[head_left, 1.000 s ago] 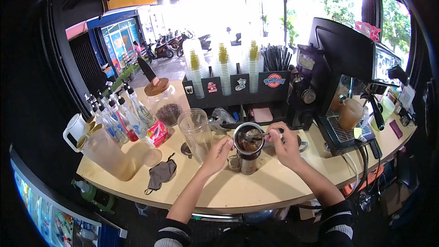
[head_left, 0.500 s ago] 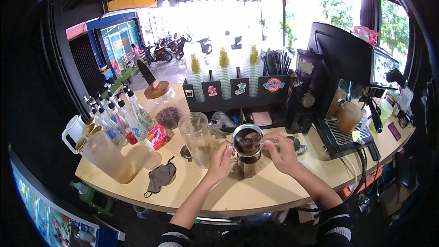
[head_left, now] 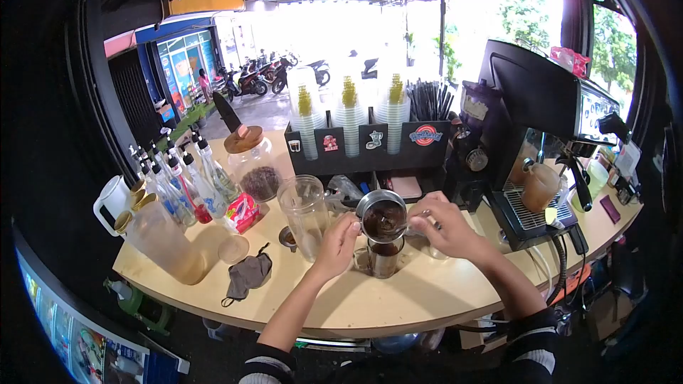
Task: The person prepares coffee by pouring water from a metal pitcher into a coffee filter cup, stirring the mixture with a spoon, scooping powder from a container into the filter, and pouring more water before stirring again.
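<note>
Table point(head_left: 341, 306): pale wood, bright daylight beyond.
Metal cup point(head_left: 373, 204): right above the glass mug point(head_left: 384, 264) (touching? can't tell).
Left hand point(head_left: 337, 249): grip clamped at the cup's side.
Right hand point(head_left: 449, 229): grip pinching a spoon point(head_left: 406, 227); small, gentle circles avoid spills.

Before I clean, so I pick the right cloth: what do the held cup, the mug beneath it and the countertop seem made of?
Held cup: probably polished metal, from its silvery, shiny rim.
Mug: clear, smooth glass or plastic; brown contents show through.
Countertop: pale wood or laminate, smooth, evenly tan.
</note>
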Available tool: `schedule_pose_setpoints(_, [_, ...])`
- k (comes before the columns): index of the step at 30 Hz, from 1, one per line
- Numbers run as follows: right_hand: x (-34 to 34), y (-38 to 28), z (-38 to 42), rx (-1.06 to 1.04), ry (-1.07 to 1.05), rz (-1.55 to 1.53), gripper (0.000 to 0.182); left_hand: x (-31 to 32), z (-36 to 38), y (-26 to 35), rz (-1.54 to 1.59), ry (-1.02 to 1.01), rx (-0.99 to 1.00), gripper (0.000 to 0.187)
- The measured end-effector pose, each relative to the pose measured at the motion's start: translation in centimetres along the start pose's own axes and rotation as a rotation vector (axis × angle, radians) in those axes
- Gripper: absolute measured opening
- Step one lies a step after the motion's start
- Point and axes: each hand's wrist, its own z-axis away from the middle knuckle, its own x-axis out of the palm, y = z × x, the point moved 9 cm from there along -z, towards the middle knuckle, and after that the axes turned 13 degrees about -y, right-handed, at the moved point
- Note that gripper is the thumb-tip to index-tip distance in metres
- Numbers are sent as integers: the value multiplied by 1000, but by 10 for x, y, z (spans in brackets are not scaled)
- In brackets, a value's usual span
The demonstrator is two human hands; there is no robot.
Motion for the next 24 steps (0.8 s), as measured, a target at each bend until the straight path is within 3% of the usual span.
schedule_pose_setpoints(9, [10, -4, -3, -60, 22, -20, 10, 2, -3, 10, -8, 5, 5, 26])
schedule_pose_setpoints(13, [-7, -3, -6, 13, 45, 34, 10, 0, -4, 19, -73, 3, 52, 25])
schedule_pose_setpoints(16, [2, -10, -13, -34, -85, 14, 13, -4, -6, 15, -101, 25, 56, 23])
schedule_pose_setpoints(21, [-13, -13, -24, -55, -53, 103, 16, -8, -8, 24, -126, 49, 58, 22])
schedule_pose_setpoints(23, [6, -9, -25, -51, -189, -21, 16, -8, -9, 25, -136, 58, 62, 22])
schedule_pose_setpoints(24, [7, -13, -24, -79, -155, -16, 15, -7, -9, 24, -127, 53, 49, 22])
